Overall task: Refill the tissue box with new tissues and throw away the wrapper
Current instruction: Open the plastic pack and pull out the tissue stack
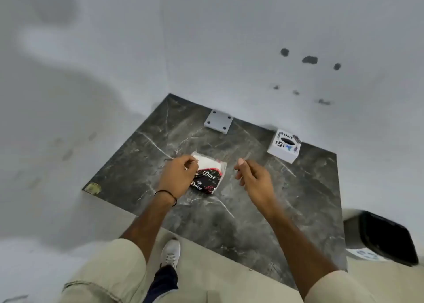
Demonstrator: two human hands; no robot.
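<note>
A pack of new tissues (210, 176) in a black, red and white printed wrapper lies in the middle of the dark marble shelf (229, 211). My left hand (180, 176) rests on the pack's left end, fingers curled onto the wrapper. My right hand (252, 176) hovers a little to the right of the pack, fingers loosely bent, holding nothing. The white cube tissue box (284, 146) with an oval slot on top stands at the shelf's back right, apart from both hands.
A grey metal bracket (218, 121) is fixed at the shelf's back edge against the white wall. A bin with a black liner (387, 238) stands on the floor to the right. My white shoe (171, 253) is below the shelf's front edge.
</note>
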